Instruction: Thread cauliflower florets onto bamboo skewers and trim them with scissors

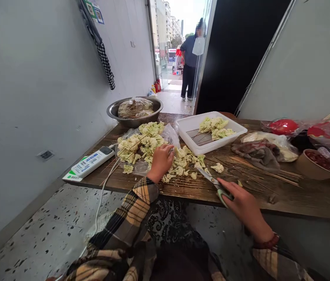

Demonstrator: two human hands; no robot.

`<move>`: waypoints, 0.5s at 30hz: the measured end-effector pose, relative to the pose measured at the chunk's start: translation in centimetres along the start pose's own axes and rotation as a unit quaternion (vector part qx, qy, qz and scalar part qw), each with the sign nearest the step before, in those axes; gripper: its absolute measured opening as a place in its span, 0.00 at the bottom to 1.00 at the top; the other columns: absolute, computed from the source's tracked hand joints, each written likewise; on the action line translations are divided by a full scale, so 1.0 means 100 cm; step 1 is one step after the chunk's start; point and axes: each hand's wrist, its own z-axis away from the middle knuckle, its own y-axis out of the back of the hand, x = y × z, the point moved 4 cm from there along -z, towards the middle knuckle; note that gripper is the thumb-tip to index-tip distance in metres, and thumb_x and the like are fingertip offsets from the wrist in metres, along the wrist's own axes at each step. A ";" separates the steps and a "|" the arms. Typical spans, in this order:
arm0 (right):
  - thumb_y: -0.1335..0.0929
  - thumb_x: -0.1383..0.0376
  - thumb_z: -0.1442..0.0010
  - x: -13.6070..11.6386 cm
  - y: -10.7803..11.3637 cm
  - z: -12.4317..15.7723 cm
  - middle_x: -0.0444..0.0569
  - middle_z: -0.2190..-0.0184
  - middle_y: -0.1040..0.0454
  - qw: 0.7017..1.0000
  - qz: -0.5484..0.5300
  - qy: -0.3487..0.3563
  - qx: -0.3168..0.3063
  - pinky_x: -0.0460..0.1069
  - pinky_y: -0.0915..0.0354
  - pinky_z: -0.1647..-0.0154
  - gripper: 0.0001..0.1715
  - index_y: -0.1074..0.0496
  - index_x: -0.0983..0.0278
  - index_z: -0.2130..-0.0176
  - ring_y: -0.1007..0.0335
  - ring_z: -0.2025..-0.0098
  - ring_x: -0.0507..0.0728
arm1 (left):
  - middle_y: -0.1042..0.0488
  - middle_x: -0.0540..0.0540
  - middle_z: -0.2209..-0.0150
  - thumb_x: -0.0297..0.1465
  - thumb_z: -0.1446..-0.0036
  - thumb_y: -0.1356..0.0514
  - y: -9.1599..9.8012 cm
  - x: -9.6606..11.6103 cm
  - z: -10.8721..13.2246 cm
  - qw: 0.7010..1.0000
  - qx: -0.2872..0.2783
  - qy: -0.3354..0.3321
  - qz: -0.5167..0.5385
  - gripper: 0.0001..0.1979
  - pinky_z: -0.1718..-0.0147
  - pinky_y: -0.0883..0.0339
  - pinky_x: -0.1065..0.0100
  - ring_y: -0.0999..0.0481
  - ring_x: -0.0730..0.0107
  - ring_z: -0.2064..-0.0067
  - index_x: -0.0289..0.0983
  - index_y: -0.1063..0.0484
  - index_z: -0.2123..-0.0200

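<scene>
My left hand (161, 160) is closed at the near edge of a heap of pale cauliflower florets (150, 142) on the wooden table. Its fingers curl inward and hide whatever is in them. In my right hand (242, 205) is a pair of scissors (216, 184) with pale green handles, the blades pointing left toward the florets. One loose cauliflower floret (217, 168) lies just beyond the scissors. Behind it, a white plastic tray (186, 140) holds cauliflower on thin skewers. Bare bamboo skewers (258, 171) are spread to the right.
A steel basin (113, 115) with a plastic-wrapped bundle stands at the back left, near a white power strip (91, 162) and its cable. A crumpled cloth (258, 154) and a tub of red sauce (311, 164) are at the right. Someone (189, 58) stands by the doorway.
</scene>
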 end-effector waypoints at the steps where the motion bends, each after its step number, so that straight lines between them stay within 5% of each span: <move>1: 0.39 0.64 0.36 -0.003 0.000 0.001 0.52 0.56 0.24 1.000 -0.002 -0.002 -0.006 0.50 0.32 0.63 0.26 0.36 0.59 0.40 0.25 0.58 0.59 | 0.25 0.38 0.56 0.30 0.45 0.43 -0.004 -0.001 -0.005 1.000 -0.004 0.000 -0.024 0.12 0.49 0.41 0.54 0.30 0.51 0.52 0.37 0.24 0.59; 6: 0.37 0.64 0.38 0.000 0.002 -0.006 0.52 0.54 0.23 0.999 -0.024 -0.011 -0.018 0.51 0.30 0.59 0.26 0.35 0.60 0.40 0.24 0.58 0.59 | 0.26 0.39 0.65 0.32 0.50 0.38 -0.021 -0.008 -0.019 0.999 -0.006 0.006 -0.046 0.06 0.51 0.43 0.54 0.32 0.52 0.56 0.38 0.25 0.68; 11: 0.37 0.61 0.39 0.012 0.000 -0.014 0.52 0.53 0.22 0.999 -0.028 -0.032 0.013 0.52 0.30 0.60 0.24 0.31 0.60 0.44 0.24 0.58 0.60 | 0.27 0.42 0.63 0.29 0.53 0.38 -0.022 -0.002 -0.020 0.999 -0.001 -0.004 -0.040 0.09 0.54 0.41 0.58 0.31 0.56 0.57 0.38 0.28 0.64; 15: 0.37 0.61 0.38 0.009 -0.003 -0.017 0.52 0.54 0.22 0.999 0.010 -0.040 0.015 0.51 0.30 0.61 0.24 0.31 0.60 0.44 0.24 0.58 0.60 | 0.27 0.46 0.65 0.27 0.52 0.40 -0.019 0.008 -0.013 0.999 0.005 -0.012 0.051 0.06 0.57 0.39 0.62 0.30 0.62 0.60 0.39 0.32 0.68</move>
